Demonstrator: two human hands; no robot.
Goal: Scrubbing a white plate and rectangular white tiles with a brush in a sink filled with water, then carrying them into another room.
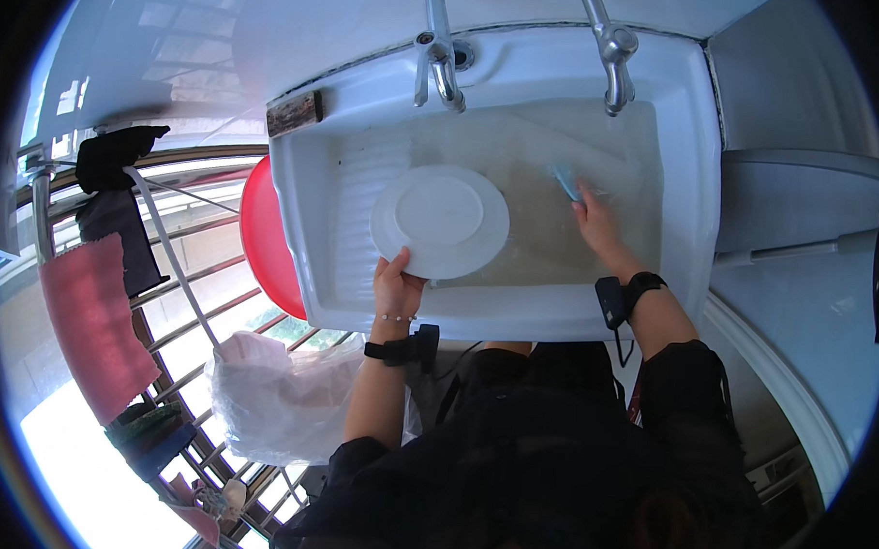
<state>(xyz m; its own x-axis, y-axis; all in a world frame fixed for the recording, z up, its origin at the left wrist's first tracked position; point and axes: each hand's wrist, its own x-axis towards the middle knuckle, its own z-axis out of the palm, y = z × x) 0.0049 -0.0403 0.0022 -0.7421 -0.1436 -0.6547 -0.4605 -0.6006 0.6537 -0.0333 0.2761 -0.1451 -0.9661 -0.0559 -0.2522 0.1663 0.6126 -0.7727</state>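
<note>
Over the ribbed left part of a white sink (482,312), my left hand (399,280) grips the near edge of a white plate (440,213), thumb on top. The plate's underside, with its foot ring, faces up. My right hand (596,220) is at the right side of the basin, holding a light blue brush or similar tool (565,183) by one end; its far end is blurred at the cloudy water (527,248). The tool does not touch the plate.
Two metal taps (440,57) (617,70) overhang the sink's back. A dark block (295,113) lies on its back left corner. Left of it are a red basin (266,239), a pink cloth (96,320) on a rail and a clear plastic bag (275,407).
</note>
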